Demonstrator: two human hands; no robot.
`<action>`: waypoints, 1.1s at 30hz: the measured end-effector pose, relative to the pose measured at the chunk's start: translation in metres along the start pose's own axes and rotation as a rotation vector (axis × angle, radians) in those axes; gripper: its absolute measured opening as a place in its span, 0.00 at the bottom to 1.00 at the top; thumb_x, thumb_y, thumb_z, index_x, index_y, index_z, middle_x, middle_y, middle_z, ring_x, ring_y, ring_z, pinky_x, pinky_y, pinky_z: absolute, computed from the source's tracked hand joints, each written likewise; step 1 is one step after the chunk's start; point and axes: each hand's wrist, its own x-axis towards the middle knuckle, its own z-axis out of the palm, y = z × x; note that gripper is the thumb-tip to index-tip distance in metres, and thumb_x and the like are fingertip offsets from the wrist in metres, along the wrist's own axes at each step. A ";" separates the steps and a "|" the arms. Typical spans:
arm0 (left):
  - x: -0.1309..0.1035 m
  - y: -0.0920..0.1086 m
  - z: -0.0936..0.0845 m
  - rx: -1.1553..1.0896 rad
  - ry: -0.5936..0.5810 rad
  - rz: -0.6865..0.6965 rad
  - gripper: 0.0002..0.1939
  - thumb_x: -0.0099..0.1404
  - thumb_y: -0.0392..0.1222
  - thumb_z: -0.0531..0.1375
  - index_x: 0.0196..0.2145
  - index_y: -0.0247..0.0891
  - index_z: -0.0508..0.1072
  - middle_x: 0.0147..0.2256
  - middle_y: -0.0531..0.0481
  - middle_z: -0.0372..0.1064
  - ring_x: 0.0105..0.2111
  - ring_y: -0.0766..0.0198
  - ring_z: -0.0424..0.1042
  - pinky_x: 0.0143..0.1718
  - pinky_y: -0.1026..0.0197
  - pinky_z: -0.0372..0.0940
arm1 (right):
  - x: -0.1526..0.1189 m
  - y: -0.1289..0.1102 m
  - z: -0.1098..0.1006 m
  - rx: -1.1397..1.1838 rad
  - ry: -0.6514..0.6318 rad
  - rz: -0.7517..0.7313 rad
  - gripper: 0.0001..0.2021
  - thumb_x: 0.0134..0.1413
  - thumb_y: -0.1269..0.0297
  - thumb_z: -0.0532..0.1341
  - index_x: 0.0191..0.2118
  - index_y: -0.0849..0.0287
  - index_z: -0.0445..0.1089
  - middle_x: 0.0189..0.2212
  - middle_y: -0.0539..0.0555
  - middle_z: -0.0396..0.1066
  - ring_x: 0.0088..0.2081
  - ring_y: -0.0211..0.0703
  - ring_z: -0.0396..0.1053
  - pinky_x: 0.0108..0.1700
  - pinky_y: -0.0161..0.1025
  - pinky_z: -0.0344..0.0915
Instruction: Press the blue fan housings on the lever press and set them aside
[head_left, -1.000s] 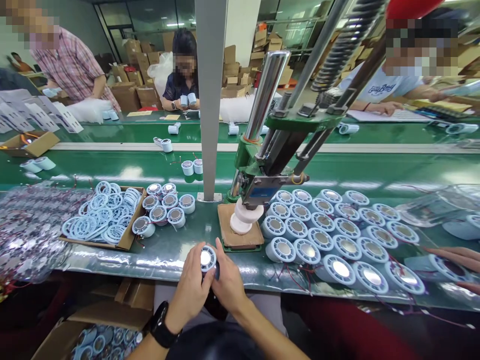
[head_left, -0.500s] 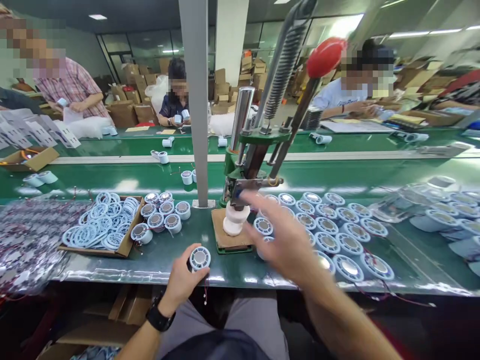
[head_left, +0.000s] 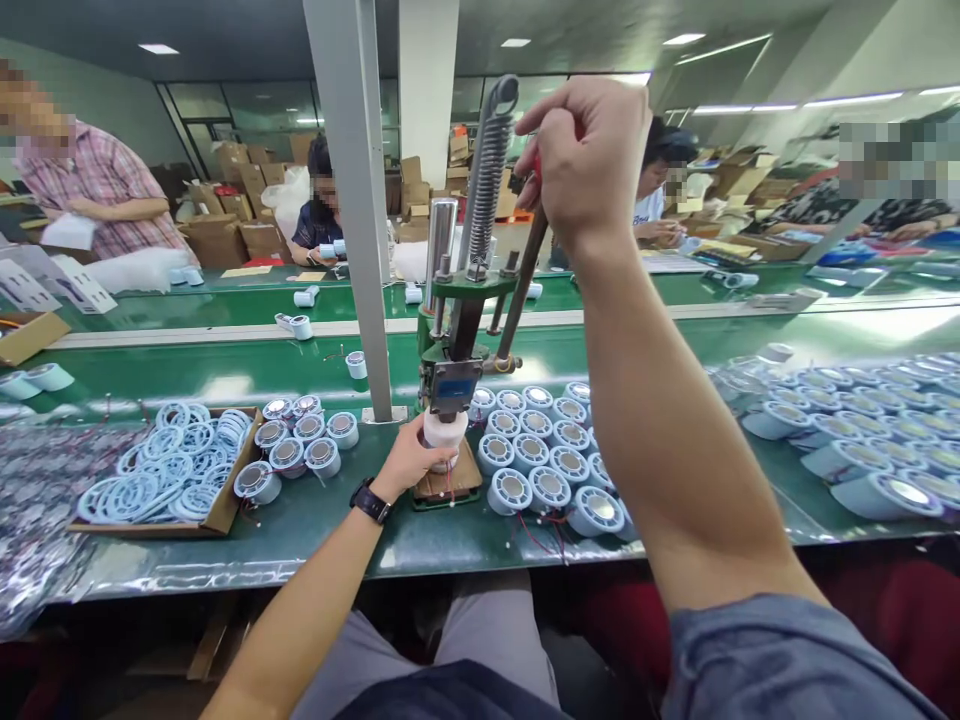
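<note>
Lever press point(head_left: 455, 385) with both hands engaged. A pale round part point(head_left: 448, 466), largely hidden, sits beneath the white press head point(head_left: 445, 430), above the brown board point(head_left: 466, 474). The left hand point(head_left: 409, 457) closes round it, thumb in front; a tilted seating, which cannot be checked here, could skew or crack it under load. Thin wires point(head_left: 451, 484) hang in front and might be pinched. The right hand point(head_left: 589, 160) clasps the red knob point(head_left: 538, 168) of the lever point(head_left: 523, 285); a stroke with fingers beneath the head could crush them. Similar housings point(head_left: 550, 488) stand beside the board.
</note>
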 end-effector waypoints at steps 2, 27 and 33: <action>0.002 -0.001 0.001 0.000 -0.021 -0.003 0.28 0.49 0.42 0.70 0.48 0.32 0.74 0.46 0.42 0.77 0.45 0.52 0.75 0.50 0.49 0.69 | 0.003 -0.002 -0.002 0.000 -0.080 0.030 0.38 0.52 0.62 0.25 0.36 0.90 0.65 0.17 0.46 0.65 0.16 0.17 0.60 0.23 0.25 0.45; -0.023 -0.023 0.010 0.180 0.055 -0.005 0.42 0.60 0.41 0.64 0.67 0.35 0.52 0.64 0.37 0.60 0.64 0.49 0.60 0.66 0.45 0.54 | -0.065 0.034 -0.022 0.013 -0.017 -0.266 0.22 0.72 0.59 0.43 0.66 0.58 0.56 0.70 0.52 0.43 0.68 0.51 0.50 0.61 0.47 0.62; -0.064 -0.022 -0.017 0.227 0.180 0.022 0.37 0.63 0.47 0.59 0.66 0.35 0.55 0.63 0.37 0.61 0.64 0.50 0.61 0.67 0.43 0.52 | -0.163 0.002 0.013 0.171 0.184 -0.123 0.29 0.66 0.65 0.50 0.69 0.56 0.41 0.64 0.61 0.54 0.65 0.46 0.59 0.64 0.53 0.64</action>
